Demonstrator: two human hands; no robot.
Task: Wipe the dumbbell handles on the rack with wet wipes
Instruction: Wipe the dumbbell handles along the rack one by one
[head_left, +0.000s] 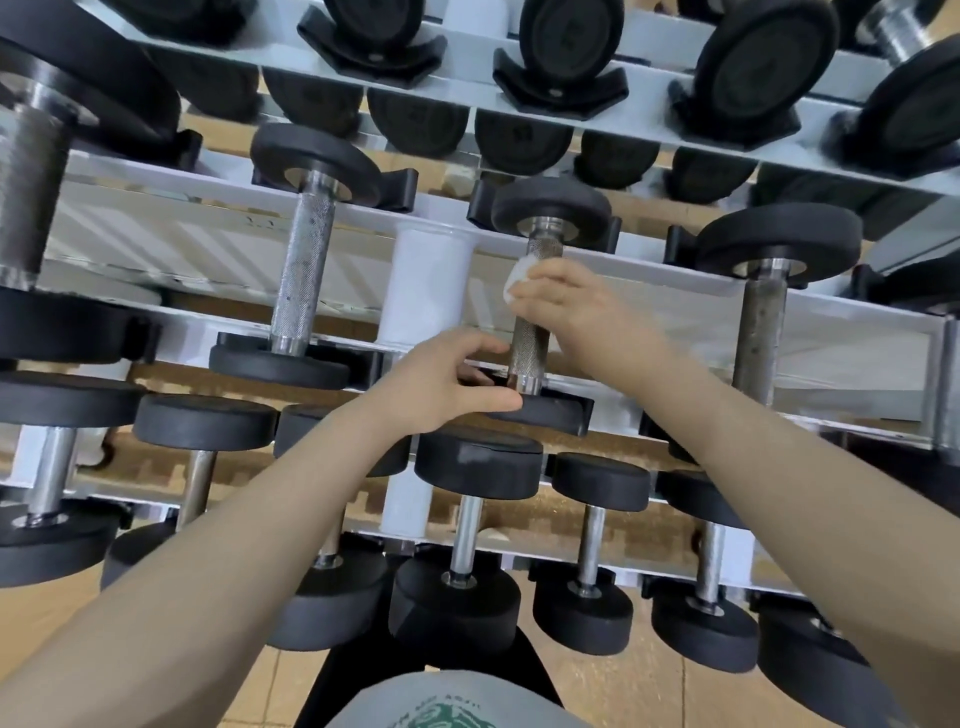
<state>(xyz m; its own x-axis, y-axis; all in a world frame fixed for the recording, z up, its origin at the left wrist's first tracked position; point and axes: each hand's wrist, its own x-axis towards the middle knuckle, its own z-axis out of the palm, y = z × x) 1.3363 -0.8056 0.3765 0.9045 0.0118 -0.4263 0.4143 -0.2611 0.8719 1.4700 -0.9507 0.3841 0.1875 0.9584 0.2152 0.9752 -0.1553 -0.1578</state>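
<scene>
Right hand clamps one white wet wipe around the dumbbell handle, middle rack shelf. Left hand pinches that dumbbell's near weight head. Two neighbouring handles untouched.

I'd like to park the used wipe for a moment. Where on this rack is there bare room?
Free: the pale shelf panel between the far-left dumbbell and the knurled handle, and the panel between the right hand and the rusty handle. The lower tier is crowded.
</scene>
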